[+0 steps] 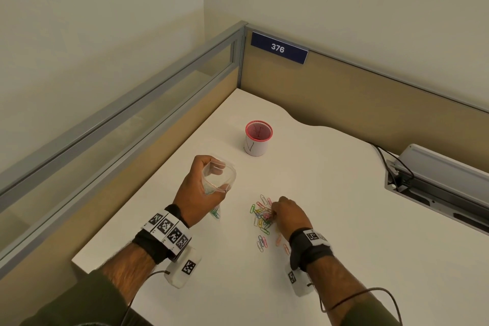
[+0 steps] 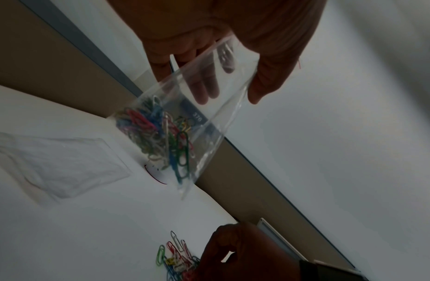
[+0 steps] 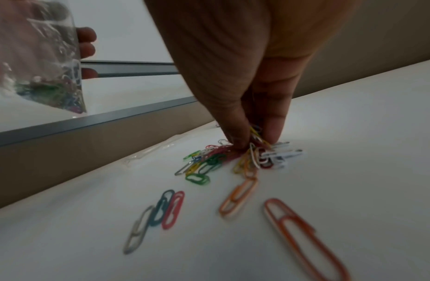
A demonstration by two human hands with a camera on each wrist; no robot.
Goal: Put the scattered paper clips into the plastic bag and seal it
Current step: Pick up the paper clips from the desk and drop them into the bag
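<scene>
My left hand (image 1: 211, 180) holds a clear plastic bag (image 1: 221, 176) upright above the white desk (image 1: 330, 220), its mouth open. Several coloured paper clips (image 2: 161, 136) lie in the bottom of the bag (image 2: 209, 117), gripped between thumb and fingers of my left hand (image 2: 229, 95). To its right a pile of coloured paper clips (image 1: 260, 216) is scattered on the desk. My right hand (image 1: 275, 212) reaches down into that pile. The right hand (image 3: 255, 140) pinches a small bunch of clips from the pile (image 3: 209, 161). A few loose clips (image 3: 238, 197) lie nearer the wrist.
A pink mesh cup (image 1: 258, 138) stands behind the hands. A second flat clear bag (image 2: 64, 165) lies on the desk near the left partition (image 1: 158, 124). A cable tray with wires (image 1: 436, 180) is set into the desk at right. The desk's front left corner (image 1: 76, 262) is near my left forearm.
</scene>
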